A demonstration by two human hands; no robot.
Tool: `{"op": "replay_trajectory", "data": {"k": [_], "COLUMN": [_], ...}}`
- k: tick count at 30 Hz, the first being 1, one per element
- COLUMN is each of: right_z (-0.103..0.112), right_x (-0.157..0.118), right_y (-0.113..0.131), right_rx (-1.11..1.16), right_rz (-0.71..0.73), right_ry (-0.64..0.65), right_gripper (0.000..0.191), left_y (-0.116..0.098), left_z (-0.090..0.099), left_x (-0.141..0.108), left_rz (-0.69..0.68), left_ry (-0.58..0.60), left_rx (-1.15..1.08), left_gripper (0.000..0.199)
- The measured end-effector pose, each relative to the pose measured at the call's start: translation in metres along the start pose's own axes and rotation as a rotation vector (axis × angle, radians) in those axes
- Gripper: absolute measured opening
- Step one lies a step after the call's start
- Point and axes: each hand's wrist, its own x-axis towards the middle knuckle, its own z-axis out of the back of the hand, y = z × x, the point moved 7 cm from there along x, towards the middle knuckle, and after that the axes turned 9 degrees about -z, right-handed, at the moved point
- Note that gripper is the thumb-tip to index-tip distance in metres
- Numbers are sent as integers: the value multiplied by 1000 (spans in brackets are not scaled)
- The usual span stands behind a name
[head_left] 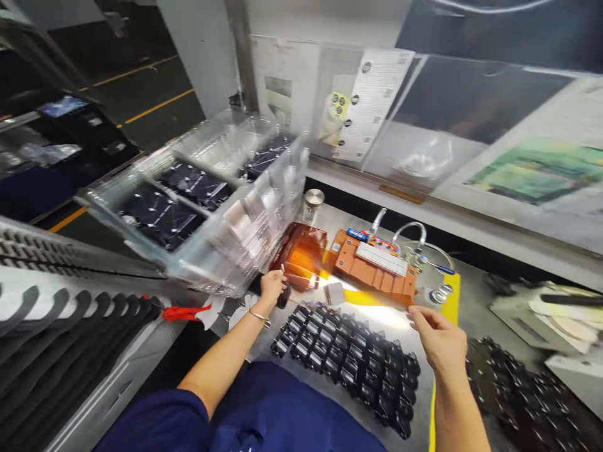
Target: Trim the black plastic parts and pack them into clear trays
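Observation:
My right hand (440,342) is closed, its thumb and fingertips pinched at the right end of a flat yellow-amber strip (372,297). A small grey block (335,293) sits at the strip's left end. Near an amber translucent tray (304,254), my left hand (273,285) has its fingers pinched together; a thin pale tip shows at them, too small to name. Between my hands and my body lie rows of small glossy black moulded parts (348,351). Just behind the strip stands a brown-orange fixture (377,267) with a white label bar.
Clear plastic bins (188,188) holding black parts stand at the left. Behind the fixture are a blue-handled tool (357,235) and a metal-lidded jar (313,204). More black parts (522,395) lie at right, below a light-coloured device (541,314). Yellow tape (451,301) marks the bench.

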Motion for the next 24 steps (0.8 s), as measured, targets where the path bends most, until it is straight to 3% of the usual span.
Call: {"op": "replay_trajectory", "data": {"k": [4, 6, 7, 9, 12, 15, 17, 20, 22, 24], "right_z": [43, 57, 63, 73, 81, 90, 97, 102, 100, 95], "right_x": [-12, -18, -20, -24, -27, -22, -17, -9, -3, 2], "right_y": [-1, -4, -6, -9, -9, -7, -4, -1, 0, 1], "right_rx": [-164, -211, -235, -282, -352, -415, -419, -372, -323, -276], "right_rz": [136, 211, 250, 340, 483, 570, 620, 698, 728, 741], "right_ry": [-64, -40, -35, -28, 0, -14, -48, -62, -33, 5], "right_gripper": [41, 36, 34, 29, 26, 23, 22, 21, 23, 23], "left_y": [-26, -49, -62, -89, -127, -155, -169, -177, -172, -161], "left_z": [6, -11, -30, -90, -221, -356, -428, -496, -516, -520], "left_x": [8, 14, 17, 22, 20, 17, 21, 34, 42, 47], "left_rz": [-222, -370, -444, -590, -786, -886, -898, -861, -812, -746], "left_ry": [-75, -77, -51, 73, 391, 673, 783, 902, 975, 1042], "left_rx": [234, 334, 378, 456, 555, 655, 721, 786, 793, 766], "left_gripper": [34, 38, 38, 34, 28, 28, 30, 29, 31, 32]}}
